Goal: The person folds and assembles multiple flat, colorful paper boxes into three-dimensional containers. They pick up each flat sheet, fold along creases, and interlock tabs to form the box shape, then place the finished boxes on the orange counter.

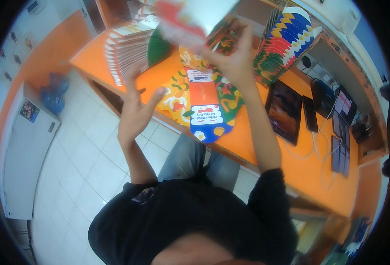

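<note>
My right hand is raised over the far part of the desk, its fingers closed on the lower edge of a printed cardboard carton. The carton is white and red, and motion blurs it. Nearer to me, my left hand is held up with thumb and fingers apart and nothing in it. Between my hands a flat, unfolded carton blank lies on the orange desk, with yellow, green, red and blue panels bearing food drawings. Part of it is hidden under another printed piece.
A fanned stack of cartons stands at the far left, and a nested colourful stack at the far right. On the right lie a tablet, a phone, more devices and white cables. A white cabinet stands left.
</note>
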The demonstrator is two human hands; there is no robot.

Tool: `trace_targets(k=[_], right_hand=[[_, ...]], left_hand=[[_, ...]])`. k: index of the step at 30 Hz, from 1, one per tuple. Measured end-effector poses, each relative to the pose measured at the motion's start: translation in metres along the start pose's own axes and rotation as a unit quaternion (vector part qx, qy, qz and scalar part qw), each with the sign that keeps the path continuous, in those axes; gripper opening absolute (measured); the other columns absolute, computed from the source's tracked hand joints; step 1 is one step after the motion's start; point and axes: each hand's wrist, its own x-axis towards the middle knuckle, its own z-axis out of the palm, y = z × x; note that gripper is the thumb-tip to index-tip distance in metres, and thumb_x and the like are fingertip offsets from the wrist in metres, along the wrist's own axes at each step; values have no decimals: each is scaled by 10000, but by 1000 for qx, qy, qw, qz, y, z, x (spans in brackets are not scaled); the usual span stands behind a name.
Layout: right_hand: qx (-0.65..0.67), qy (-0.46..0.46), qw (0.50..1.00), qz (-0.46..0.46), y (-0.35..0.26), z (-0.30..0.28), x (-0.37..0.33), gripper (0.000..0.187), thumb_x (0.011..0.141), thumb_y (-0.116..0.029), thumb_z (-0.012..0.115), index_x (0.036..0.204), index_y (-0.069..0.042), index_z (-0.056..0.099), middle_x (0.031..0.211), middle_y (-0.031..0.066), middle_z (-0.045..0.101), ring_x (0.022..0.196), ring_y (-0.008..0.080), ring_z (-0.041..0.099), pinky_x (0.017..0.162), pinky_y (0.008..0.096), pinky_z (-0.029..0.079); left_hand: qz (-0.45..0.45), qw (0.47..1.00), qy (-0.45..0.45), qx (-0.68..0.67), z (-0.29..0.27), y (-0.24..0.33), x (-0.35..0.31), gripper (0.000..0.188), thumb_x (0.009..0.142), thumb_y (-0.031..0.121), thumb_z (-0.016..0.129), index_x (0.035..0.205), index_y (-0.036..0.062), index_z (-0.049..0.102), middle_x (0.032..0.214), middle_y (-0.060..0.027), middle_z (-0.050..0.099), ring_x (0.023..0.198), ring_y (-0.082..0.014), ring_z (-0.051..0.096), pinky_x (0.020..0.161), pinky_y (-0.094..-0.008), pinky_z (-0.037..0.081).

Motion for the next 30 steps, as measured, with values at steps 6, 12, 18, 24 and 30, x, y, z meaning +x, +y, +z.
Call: trace_targets(k=[6,12,18,24,30], right_hand=[[-191,-85,969,129,72,-7,-16,629,698,-354,832,1080,4,485,1039,148,561,954,225,596,821,337,476],[-191,-277,908,252,82,-28,-16,453,757,-337,775,1044,-31,605,1049,130,636,953,226,622,811,344,497],[-196,-416,829,317,72,-33,-18,497,731,-373,783,1100,-73,638,1096,126,644,1009,250,612,846,359,493],[-151,-529,806,220,52,-19,-30,747,679,-419,808,1312,-138,526,1387,168,457,1267,302,463,1028,400,394],[-313,-415,854,-1,36,5,-44,791,652,-357,827,1354,-232,484,1419,121,444,1280,296,447,1069,374,358]], left_hand=[[-97,880,-238,400,7,-24,-4,707,833,493,669,1370,114,410,1473,-262,287,1402,-380,256,1024,-486,392],[-148,925,-178,301,12,-59,5,683,819,461,693,1348,117,432,1334,-255,445,1187,-345,519,953,-402,453],[-206,947,-122,216,17,-55,15,634,751,180,784,1286,64,463,1037,-189,613,925,-268,626,798,-366,501],[-136,990,-13,31,20,-38,17,565,773,76,752,1257,60,461,997,-146,662,812,-153,626,714,-284,512],[-6,992,-52,-114,5,-15,14,419,865,-6,647,1221,33,431,1054,-163,668,922,-116,618,753,-233,522]])
